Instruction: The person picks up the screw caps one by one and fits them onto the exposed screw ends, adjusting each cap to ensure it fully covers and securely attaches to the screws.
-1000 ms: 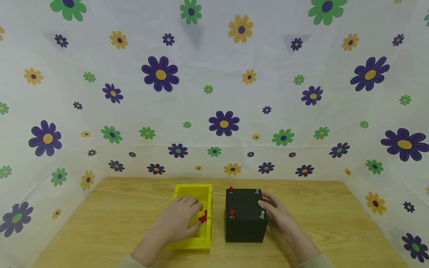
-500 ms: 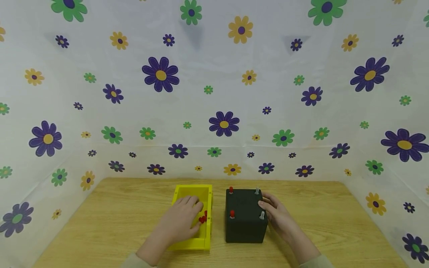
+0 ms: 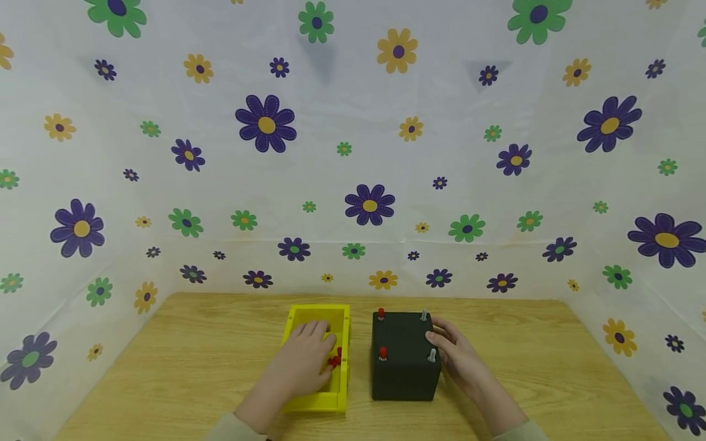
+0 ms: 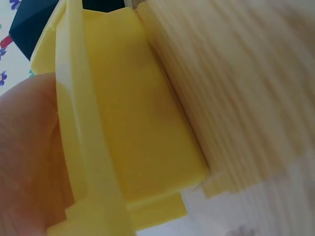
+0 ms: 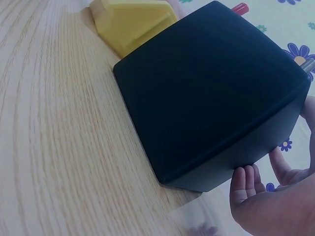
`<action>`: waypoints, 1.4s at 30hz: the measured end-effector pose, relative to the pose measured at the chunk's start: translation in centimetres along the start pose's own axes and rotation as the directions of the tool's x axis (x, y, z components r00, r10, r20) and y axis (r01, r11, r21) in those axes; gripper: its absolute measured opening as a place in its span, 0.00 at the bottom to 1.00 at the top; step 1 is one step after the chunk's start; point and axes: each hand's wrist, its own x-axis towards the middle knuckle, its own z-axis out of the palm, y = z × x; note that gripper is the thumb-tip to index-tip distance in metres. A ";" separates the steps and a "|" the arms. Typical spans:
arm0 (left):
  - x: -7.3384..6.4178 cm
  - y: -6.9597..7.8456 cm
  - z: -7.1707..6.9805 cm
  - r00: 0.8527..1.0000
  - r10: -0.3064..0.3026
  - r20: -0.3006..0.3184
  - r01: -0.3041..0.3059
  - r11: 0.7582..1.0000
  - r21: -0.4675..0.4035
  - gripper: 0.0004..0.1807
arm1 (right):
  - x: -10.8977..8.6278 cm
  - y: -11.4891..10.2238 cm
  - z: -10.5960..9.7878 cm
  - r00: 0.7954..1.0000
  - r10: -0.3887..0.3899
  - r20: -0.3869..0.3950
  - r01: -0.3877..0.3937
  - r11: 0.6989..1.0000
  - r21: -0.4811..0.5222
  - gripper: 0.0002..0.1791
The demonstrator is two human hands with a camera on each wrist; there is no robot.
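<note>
Black box (image 3: pixel 406 355) stood upright on the tabletop (image 3: pixel 551 355), red caps (image 3: pixel 383 353) on its two left posts, metal posts (image 3: pixel 432 355) uncapped at its right. Judged rigid and smooth; best held by its side walls, below the posts. Right hand (image 3: pixel 463 355) clasped the box's right side, thumb over the top edge, fingers bent against the wall. Left hand (image 3: pixel 306 358) lay palm-down inside the yellow bin (image 3: pixel 314 404), left of the box; fingertips hidden, could not tell whether they held anything. Red pieces (image 3: pixel 334 361) beside its thumb looked light, hard, probably prone to rolling; pinch by the sides.
</note>
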 end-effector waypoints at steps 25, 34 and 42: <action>1.2 0.7 0.9 1.000 0.001 0.026 -0.005 0.991 0.130 0.19 | 0.2 0.1 -0.1 1.000 0.004 -0.006 -0.004 1.000 -0.008 0.33; 1.5 0.9 0.6 0.999 0.003 0.049 -0.011 0.987 0.159 0.19 | 0.2 0.1 -0.1 1.000 0.004 -0.009 -0.004 1.000 -0.013 0.33; 1.5 1.0 0.6 0.997 0.008 0.075 -0.019 0.988 0.150 0.18 | 0.2 0.2 -0.1 1.000 -0.003 -0.009 0.002 1.000 -0.020 0.33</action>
